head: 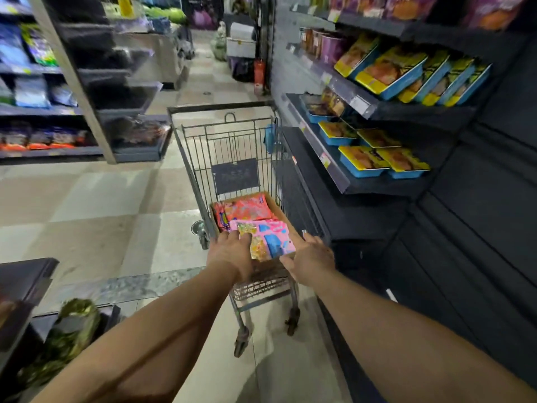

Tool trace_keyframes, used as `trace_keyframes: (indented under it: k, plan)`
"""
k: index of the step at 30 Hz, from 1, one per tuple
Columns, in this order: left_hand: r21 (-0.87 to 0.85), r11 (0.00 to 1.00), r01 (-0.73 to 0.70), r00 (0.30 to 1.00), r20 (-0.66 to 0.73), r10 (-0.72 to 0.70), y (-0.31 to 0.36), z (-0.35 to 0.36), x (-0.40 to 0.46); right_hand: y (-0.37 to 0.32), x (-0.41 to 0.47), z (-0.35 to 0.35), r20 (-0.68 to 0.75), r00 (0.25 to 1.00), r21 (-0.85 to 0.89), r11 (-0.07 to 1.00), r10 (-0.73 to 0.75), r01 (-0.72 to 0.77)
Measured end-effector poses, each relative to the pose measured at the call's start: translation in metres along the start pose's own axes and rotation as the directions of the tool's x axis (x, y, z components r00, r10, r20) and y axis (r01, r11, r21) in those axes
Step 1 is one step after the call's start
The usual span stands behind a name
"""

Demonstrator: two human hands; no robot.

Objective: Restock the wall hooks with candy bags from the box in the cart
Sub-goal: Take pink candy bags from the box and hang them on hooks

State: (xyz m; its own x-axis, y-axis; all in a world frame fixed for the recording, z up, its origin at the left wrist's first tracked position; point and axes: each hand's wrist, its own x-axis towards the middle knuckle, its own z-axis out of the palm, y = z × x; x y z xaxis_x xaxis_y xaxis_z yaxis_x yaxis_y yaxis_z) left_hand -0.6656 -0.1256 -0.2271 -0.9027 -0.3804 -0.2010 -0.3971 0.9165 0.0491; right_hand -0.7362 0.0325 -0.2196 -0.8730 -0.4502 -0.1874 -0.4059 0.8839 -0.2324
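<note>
Head camera view: both forearms reach into a wire cart, the left hand lying with straight fingers on a pink candy bag, the right hand open against its near right edge. Beneath sit orange bags in the cardboard box. Pinching the top bag by its header should lift it clean. No wall hooks appear; boxed goods line the shelves beyond.

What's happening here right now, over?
Both hands at the box in the cart. Left hand on pink candy bag; right hand open beside it. Nothing in the way.
</note>
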Motion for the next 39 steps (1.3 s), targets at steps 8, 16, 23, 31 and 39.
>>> trace_keyframes:
  k: [8, 16, 23, 31, 39]
  plan:
    - [-0.014, 0.998, 0.054, 0.994, 0.093, -0.053, -0.018, 0.004, 0.103, 0.014, 0.1, -0.009, 0.081, 0.996, 0.008, 1.0, 0.025, -0.025]
    - [-0.03, 0.995, -0.1, 0.959, 0.262, 0.104, -0.035, 0.041, 0.246, 0.023, 0.202, 0.023, 0.169, 0.962, 0.149, 0.959, 0.216, -0.242]
    - [-0.005, 0.953, -0.304, 0.868, 0.41, 0.28, -0.054, 0.078, 0.355, 0.003, 0.265, 0.072, 0.248, 0.868, 0.196, 0.855, 0.431, -0.48]
    - [-0.1, 0.956, -0.277, 0.737, 0.616, 0.278, -0.049, 0.147, 0.418, 0.002, 0.286, 0.14, 0.381, 0.748, 0.266, 0.711, 0.543, -0.651]
    - [-0.289, 0.957, 0.031, 0.768, 0.62, 0.162, -0.038, 0.223, 0.434, 0.005, 0.278, 0.182, 0.448, 0.657, 0.326, 0.573, 0.607, -0.752]
